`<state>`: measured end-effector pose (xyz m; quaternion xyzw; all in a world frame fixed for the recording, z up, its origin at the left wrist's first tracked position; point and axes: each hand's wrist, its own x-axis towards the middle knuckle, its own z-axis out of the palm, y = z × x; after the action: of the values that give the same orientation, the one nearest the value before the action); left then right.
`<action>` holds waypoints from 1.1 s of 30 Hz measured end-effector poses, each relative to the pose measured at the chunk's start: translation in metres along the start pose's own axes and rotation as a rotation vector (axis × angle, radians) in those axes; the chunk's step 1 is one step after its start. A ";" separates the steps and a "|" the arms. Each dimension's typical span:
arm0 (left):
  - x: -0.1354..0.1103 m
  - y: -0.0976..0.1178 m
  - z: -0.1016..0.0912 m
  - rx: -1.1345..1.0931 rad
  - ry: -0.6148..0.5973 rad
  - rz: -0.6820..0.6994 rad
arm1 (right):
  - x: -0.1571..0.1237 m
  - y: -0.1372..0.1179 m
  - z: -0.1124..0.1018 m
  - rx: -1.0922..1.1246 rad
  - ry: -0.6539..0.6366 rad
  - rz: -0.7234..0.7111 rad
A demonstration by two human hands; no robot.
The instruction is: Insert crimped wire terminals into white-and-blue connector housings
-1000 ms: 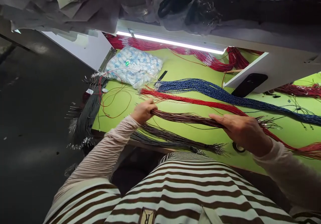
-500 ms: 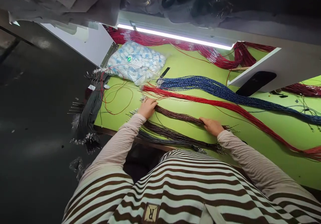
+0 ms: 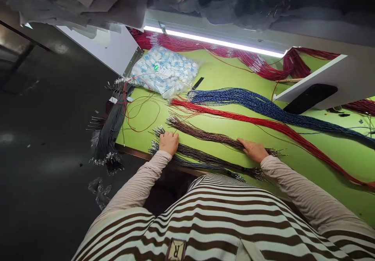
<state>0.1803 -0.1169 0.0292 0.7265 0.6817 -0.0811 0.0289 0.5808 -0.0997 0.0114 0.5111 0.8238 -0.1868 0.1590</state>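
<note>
I see a white tube light [image 3: 216, 41] glaring over the far tabletop [image 3: 228, 78]; leftward, the floor [image 3: 49, 190] lies dim.

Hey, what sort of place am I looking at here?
Probably a wire-assembly workshop: bundles of blue wires, red wires and brown wires with shiny ends lie along a green worktable, lit by a tube light.

The brown wires [image 3: 205, 133] look smooth and plastic-coated, with bright metal tips [image 3: 172, 119]; the red wires [image 3: 234, 115] have a similar soft sheen. Toward eleven o'clock the clear plastic bag [image 3: 171, 75] is glossy and crinkled, on the smooth, faintly shiny table [image 3: 139, 138]. At six o'clock the striped shirt [image 3: 228, 218] is matt cloth.
</note>
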 end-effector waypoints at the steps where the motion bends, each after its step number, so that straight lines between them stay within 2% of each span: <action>1: 0.001 -0.003 -0.002 0.009 -0.013 -0.038 | 0.000 0.001 0.001 0.010 0.012 -0.007; 7: 0.010 -0.015 -0.008 -0.009 -0.154 -0.239 | 0.002 0.002 0.003 0.107 0.019 0.042; 10: 0.022 -0.013 -0.007 -0.050 -0.222 -0.360 | 0.001 -0.009 -0.003 0.292 0.058 -0.030; 12: 0.032 -0.009 -0.006 -0.085 -0.252 -0.413 | -0.002 -0.021 -0.016 0.497 0.136 -0.085; 15: 0.048 -0.008 -0.007 -0.135 -0.286 -0.471 | -0.007 -0.040 -0.050 0.779 0.217 -0.169; 17: 0.055 -0.014 -0.008 -0.161 -0.307 -0.522 | -0.009 -0.047 -0.072 0.880 0.227 -0.207; 19: 0.059 -0.025 -0.009 -0.182 -0.321 -0.573 | -0.008 -0.044 -0.082 0.886 0.248 -0.220; 21: 0.061 -0.037 -0.010 -0.202 -0.324 -0.608 | -0.003 -0.030 -0.075 0.774 0.241 -0.225; 23: 0.059 -0.045 -0.010 -0.215 -0.301 -0.628 | 0.002 -0.010 -0.055 0.576 0.150 -0.173; 25: 0.053 -0.049 -0.009 -0.217 -0.244 -0.627 | 0.007 0.009 -0.031 0.410 0.038 -0.086; 27: 0.046 -0.048 -0.008 -0.228 -0.163 -0.574 | 0.009 0.021 -0.014 0.361 0.005 -0.045; 30: 0.032 -0.044 -0.003 -0.273 -0.054 -0.441 | 0.006 0.019 -0.012 0.398 0.043 -0.060; 33: 0.022 -0.041 0.003 -0.332 0.028 -0.357 | -0.004 -0.003 -0.028 0.460 0.072 -0.113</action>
<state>0.1401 -0.0930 0.0257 0.5810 0.8035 0.0383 0.1240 0.5780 -0.0905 0.0385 0.4933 0.7921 -0.3596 -0.0018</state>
